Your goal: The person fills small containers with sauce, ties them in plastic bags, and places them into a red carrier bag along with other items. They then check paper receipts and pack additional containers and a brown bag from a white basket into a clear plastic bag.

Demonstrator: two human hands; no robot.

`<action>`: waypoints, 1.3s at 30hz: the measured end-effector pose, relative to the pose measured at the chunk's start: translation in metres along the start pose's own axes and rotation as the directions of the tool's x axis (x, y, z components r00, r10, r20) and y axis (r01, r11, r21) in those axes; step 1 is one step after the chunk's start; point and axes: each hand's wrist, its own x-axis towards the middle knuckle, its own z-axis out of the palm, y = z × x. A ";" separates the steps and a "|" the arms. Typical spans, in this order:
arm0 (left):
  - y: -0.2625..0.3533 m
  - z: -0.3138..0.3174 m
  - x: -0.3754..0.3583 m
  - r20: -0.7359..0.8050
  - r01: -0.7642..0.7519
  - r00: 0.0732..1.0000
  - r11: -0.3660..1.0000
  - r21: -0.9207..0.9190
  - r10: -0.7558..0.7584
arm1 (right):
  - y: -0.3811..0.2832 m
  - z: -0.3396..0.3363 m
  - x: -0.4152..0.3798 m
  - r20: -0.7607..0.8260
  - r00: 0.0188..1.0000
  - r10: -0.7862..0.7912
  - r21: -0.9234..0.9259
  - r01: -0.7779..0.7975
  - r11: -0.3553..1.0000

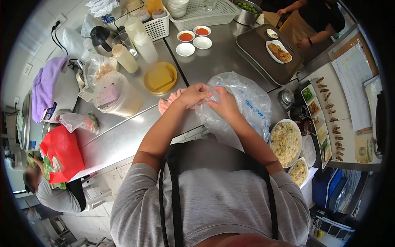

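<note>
My left hand [194, 96] and my right hand [225, 103] meet over the steel counter in front of me. Both sets of fingers pinch a small piece of clear plastic [214, 96]; I cannot tell whether it is part of the bag below. A large clear plastic bag [249, 92] with blue print spreads under and to the right of my right hand. Beside my left hand, partly covered by it, lies a crumpled pink cloth [172, 99]. A yellow round dish [160, 78] stands just beyond the cloth.
To the left are a plastic tub [117, 99], squeeze bottles [144, 45] and a red bag [61, 152]. Small sauce bowls [194, 37] and a brown tray [263, 51] stand at the back. Fried rice [284, 144] is at my right. Two other people are nearby.
</note>
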 end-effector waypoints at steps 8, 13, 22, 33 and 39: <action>0.002 -0.002 0.001 -0.066 0.031 0.997 0.999 -0.013 -0.032 | -0.003 -0.003 0.000 -0.008 0.995 0.096 0.093 -0.095 0.991; 0.002 -0.011 -0.003 -0.056 -0.024 0.998 0.974 -0.224 0.012 | 0.007 -0.009 0.001 0.057 0.998 -0.001 0.044 -0.001 0.999; 0.017 0.001 -0.020 -0.132 -0.027 0.991 0.999 -0.046 0.020 | -0.001 -0.023 0.009 0.196 0.980 0.029 -0.049 -0.019 0.999; 0.015 -0.004 -0.020 -0.115 -0.174 0.983 0.919 -0.355 0.142 | -0.017 -0.042 0.006 -0.039 0.999 0.026 0.225 -0.017 0.974; 0.018 0.001 -0.027 -0.113 -0.048 0.993 0.948 -0.313 0.013 | -0.008 -0.055 0.004 -0.062 0.981 0.185 0.585 -0.114 0.803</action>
